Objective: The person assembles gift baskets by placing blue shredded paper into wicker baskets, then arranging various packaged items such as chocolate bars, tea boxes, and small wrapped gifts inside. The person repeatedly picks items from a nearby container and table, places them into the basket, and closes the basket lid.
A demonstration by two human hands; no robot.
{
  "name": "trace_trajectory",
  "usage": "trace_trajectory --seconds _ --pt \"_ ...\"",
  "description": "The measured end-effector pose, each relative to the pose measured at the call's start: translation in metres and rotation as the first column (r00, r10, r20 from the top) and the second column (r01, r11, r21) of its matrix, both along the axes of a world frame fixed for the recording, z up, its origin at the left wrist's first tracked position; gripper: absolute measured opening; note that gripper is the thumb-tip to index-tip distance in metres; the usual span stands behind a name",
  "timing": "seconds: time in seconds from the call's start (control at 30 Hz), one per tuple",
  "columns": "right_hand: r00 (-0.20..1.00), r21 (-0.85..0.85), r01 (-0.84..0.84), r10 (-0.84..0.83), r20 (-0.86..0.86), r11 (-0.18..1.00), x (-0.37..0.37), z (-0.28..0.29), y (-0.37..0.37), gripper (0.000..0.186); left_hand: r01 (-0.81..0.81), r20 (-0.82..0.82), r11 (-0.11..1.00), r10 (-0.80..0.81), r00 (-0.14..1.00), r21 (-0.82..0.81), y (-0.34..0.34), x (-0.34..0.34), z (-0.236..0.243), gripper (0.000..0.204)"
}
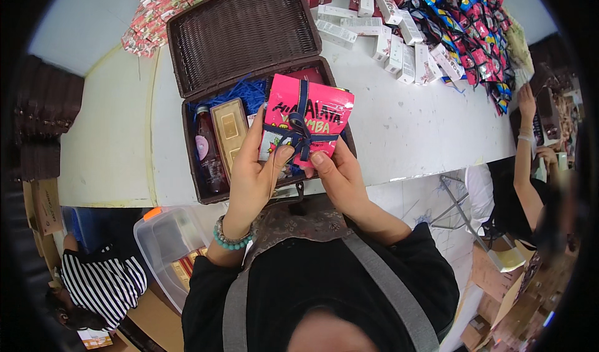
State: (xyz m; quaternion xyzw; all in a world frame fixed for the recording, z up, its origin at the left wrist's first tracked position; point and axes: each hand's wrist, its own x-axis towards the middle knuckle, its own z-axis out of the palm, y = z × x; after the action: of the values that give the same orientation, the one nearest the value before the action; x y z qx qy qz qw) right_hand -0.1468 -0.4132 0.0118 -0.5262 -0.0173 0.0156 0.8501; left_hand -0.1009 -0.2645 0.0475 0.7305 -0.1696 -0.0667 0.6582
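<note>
Between my two hands I hold a pink packet (324, 106) tied crosswise with a dark blue ribbon and a bow. My left hand (257, 155) grips its left and lower edge, thumb on the front near the bow. My right hand (337, 168) pinches the lower right corner. The packet is above a dark brown wicker hamper (190, 140), whose lid (243, 37) stands open away from me. Inside lie a dark red bottle (209, 152), a gold box (229, 130) and blue shredded paper (240, 92). The packet and my hands hide the hamper's right part.
White small boxes (382, 40) are scattered on the table (405, 127), beside a heap of ribboned packets (480, 34). Red-and-white packets (159, 9) pile up at the far left. A clear plastic bin (165, 240) stands below the edge. People are at left (103, 280) and right (527, 190).
</note>
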Motion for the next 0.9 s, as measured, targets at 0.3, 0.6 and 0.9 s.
trace_trajectory --seconds 0.3,0.6,0.9 --pt "0.999 -0.063 0.042 -0.041 0.022 0.997 0.004 0.005 -0.008 0.052 0.029 -0.028 1.0 -0.029 0.999 0.0 0.004 0.001 -0.004 0.057" --pt "0.991 -0.3 -0.106 0.075 -0.112 0.948 0.019 0.031 -0.056 0.079 0.088 -0.195 0.983 -0.119 0.974 -0.158 0.0 0.003 -0.002 0.061" --pt "0.985 -0.66 -0.126 0.17 0.002 0.741 0.039 0.019 -0.078 0.095 0.24 -0.318 0.97 -0.243 0.917 -0.048 0.006 0.013 -0.003 0.072"
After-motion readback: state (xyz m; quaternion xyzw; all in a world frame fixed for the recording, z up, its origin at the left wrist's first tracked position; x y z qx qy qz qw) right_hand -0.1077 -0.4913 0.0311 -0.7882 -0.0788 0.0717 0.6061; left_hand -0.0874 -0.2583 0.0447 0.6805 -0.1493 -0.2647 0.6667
